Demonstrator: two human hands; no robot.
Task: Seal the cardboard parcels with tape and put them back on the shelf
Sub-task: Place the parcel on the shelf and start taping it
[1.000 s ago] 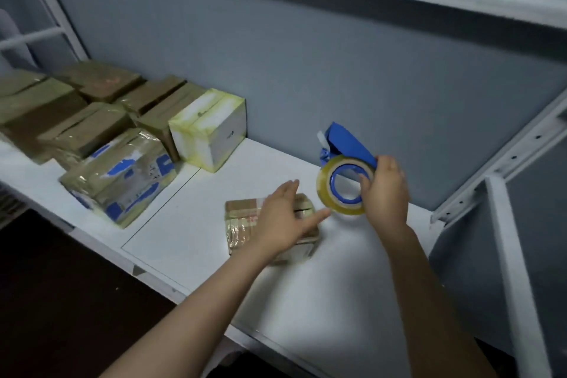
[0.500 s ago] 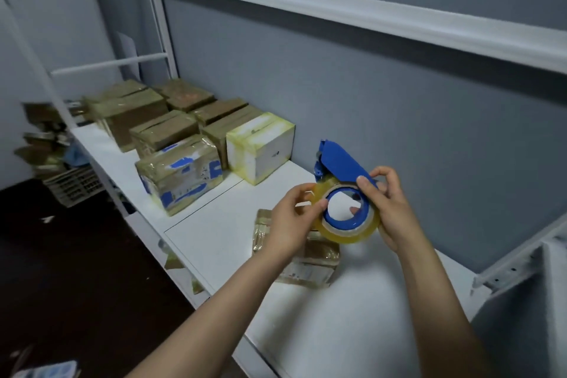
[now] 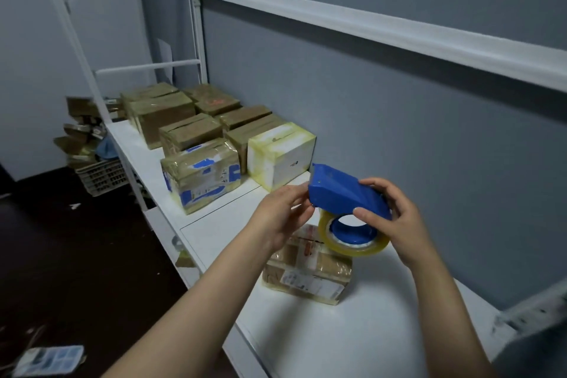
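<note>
A blue tape dispenser (image 3: 340,190) with a roll of clear yellowish tape (image 3: 352,247) is held in the air above the white shelf (image 3: 352,331). My right hand (image 3: 395,221) grips its rear end, fingers curled over the blue body. At the cutter end, my left hand (image 3: 283,212) pinches with its fingertips near the tape's free end. Below both hands lies a small brown cardboard parcel (image 3: 306,270), wrapped in glossy tape, with a white label on its side. Neither hand touches it.
Further left on the shelf stand several taped cardboard parcels (image 3: 181,120), one with blue marks (image 3: 202,175) and a white one (image 3: 282,153). A grey wall backs the shelf. A white upright (image 3: 196,40) and an upper shelf edge (image 3: 383,31) frame it. A basket (image 3: 101,175) sits on the dark floor.
My left hand left the small parcel and rose to the dispenser's cutter end. The dispenser was lifted and tilted so its blue body faces up. My view swung left and back.
</note>
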